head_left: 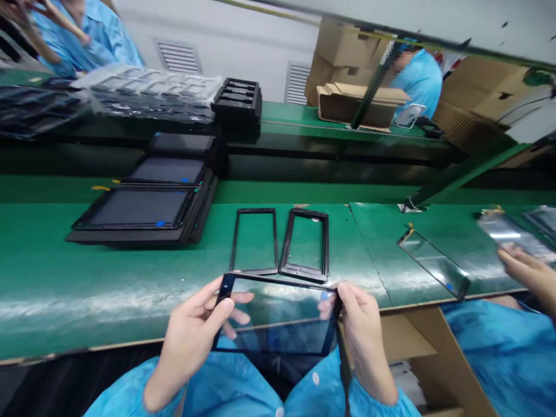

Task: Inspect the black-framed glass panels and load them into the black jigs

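Glass panel (pixel 282 313) hangs flat above your lap, just off the table (pixel 87 289) edge. Your left hand (pixel 195 330) and right hand (pixel 362 330) pinch its short ends, fingers curled narrow on the rim, likely to keep prints off the face. Two black frames (pixel 304 273) lie side by side just beyond.

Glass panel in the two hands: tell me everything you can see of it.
The glass panel is a thin, clear rectangle with a black border, glossy and reflecting the lights. It is held long side across, over the near edge of the green bench. The left hand grips its left end, the right hand its right end.
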Motion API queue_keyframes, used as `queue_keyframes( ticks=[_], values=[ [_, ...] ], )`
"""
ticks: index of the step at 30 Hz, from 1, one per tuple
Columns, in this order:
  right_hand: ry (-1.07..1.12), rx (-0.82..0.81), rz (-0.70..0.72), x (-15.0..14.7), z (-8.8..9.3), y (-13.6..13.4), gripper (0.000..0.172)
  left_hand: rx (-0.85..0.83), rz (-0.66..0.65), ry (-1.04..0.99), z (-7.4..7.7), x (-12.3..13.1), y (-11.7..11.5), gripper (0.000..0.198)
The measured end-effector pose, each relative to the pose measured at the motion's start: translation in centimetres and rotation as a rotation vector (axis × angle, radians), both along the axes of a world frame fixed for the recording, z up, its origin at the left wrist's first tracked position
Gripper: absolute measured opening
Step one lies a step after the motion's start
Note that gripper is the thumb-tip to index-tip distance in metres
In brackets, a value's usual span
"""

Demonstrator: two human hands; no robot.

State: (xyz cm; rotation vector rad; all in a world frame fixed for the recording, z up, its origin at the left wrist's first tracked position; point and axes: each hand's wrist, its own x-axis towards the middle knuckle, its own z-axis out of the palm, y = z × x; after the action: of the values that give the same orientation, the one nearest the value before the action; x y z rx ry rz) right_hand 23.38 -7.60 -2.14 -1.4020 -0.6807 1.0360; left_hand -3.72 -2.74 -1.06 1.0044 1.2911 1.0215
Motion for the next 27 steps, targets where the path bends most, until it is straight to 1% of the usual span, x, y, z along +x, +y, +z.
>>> queue_keyframes(
  ticks=[3, 5, 8, 11, 13, 14, 15, 16, 18, 20, 21, 22, 24, 25, 27],
  values=[
    [-0.096, 0.038, -0.008, -0.3, 0.2, -0.4, 0.052, -0.032, 0.054, 0.038, 0.5, 0.2, -0.2, 0.058],
    [-0.142, 0.071, -0.031, -0.6, 0.2, -0.6, 0.051, -0.033, 0.058, 0.052, 0.2, 0.1, -0.3, 0.061],
    [-0.067, 0.105, -0.048, -0.9, 0.2, -0.7, 0.043, 0.01, 0.044, 0.057, -0.8, -0.2, -0.3, 0.061],
    [0.015, 0.135, -0.01, -1.0, 0.5, -0.9, 0.034, 0.019, 0.046, 0.081, -1.7, -0.4, -0.3, 0.052],
    [0.006, 0.146, 0.014, -1.1, 0.9, -1.1, 0.031, 0.014, 0.032, 0.107, -1.8, -0.4, -0.2, 0.046],
    [-0.008, 0.149, 0.017, -1.2, 1.1, -1.2, 0.028, 0.039, 0.01, 0.126, -1.6, -0.4, -0.1, 0.046],
    [-0.025, 0.155, 0.018, -1.3, 1.2, -1.4, 0.025, 0.097, -0.021, 0.165, -1.4, -0.5, 0.2, 0.047],
    [-0.047, 0.16, 0.014, -1.5, 1.3, -1.5, 0.023, 0.195, -0.057, 0.233, -1.0, -0.5, 0.5, 0.049],
    [-0.098, 0.15, 0.016, -1.7, 1.3, -1.9, 0.021, 0.488, -0.154, 0.441, 0.1, -0.5, 1.5, 0.052],
    [-0.142, 0.13, 0.027, -1.9, 1.1, -2.2, 0.021, 0.798, -0.312, 0.646, 1.3, -0.4, 2.7, 0.048],
    [-0.158, 0.119, 0.033, -2.0, 1.0, -2.3, 0.022, 0.906, -0.409, 0.706, 1.8, -0.2, 3.2, 0.042],
    [-0.171, 0.109, 0.035, -2.1, 0.9, -2.5, 0.023, 0.974, -0.508, 0.731, 2.3, -0.1, 3.7, 0.034],
    [-0.188, 0.089, 0.044, -2.2, 0.7, -2.6, 0.024, 1.012, -0.666, 0.727, 3.0, 0.5, 4.3, 0.025],
    [-0.193, 0.077, 0.056, -2.3, 0.7, -2.7, 0.025, 1.011, -0.709, 0.715, 3.1, 0.8, 4.5, 0.025],
    [-0.194, 0.053, 0.069, -2.4, 0.7, -2.8, 0.028, 1.013, -0.749, 0.685, 3.1, 1.2, 4.6, 0.028]
  ],
)
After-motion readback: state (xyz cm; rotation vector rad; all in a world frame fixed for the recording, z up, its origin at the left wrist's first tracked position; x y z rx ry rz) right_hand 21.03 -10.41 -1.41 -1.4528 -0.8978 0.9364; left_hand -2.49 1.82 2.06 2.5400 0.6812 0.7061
